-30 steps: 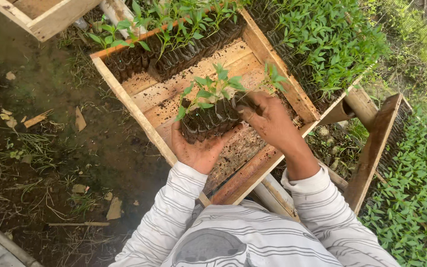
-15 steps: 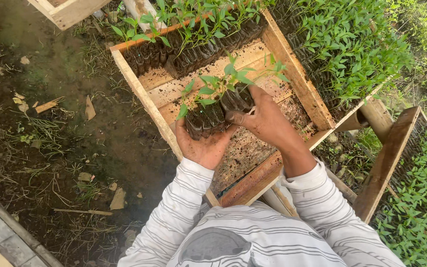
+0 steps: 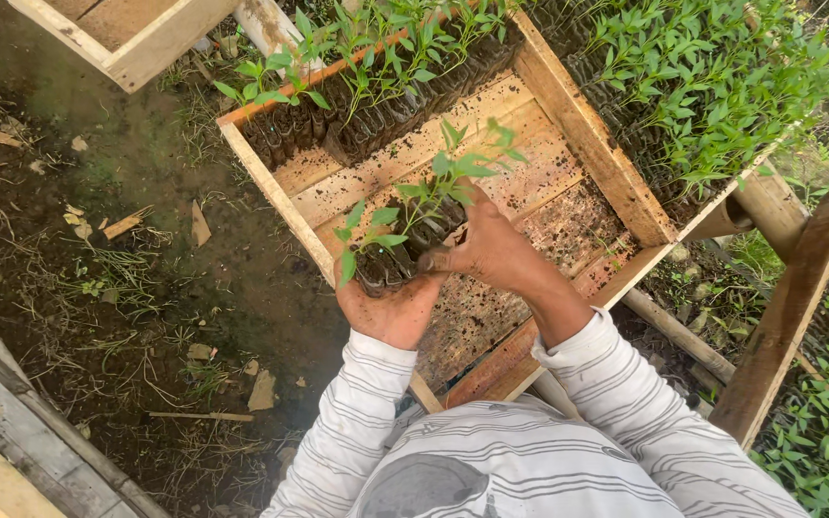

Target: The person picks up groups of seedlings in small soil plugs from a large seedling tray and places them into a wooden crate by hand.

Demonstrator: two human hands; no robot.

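An outdoor plant nursery: wooden crates (image 3: 582, 134) on bare soil (image 3: 127, 278) hold rows of green seedlings (image 3: 712, 77) in black grow bags (image 3: 376, 125).

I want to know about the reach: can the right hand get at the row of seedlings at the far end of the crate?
Probably not at once: the right hand is clamped on a seedling bundle; bare boards lie before the row of seedlings.

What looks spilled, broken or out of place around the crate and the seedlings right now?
Loose soil is scattered over the bare slats of the wooden crate. Both hands, left hand and right hand, hold a clump of seedling bags above it. The seedlings look upright and whole. Nothing else stands out.
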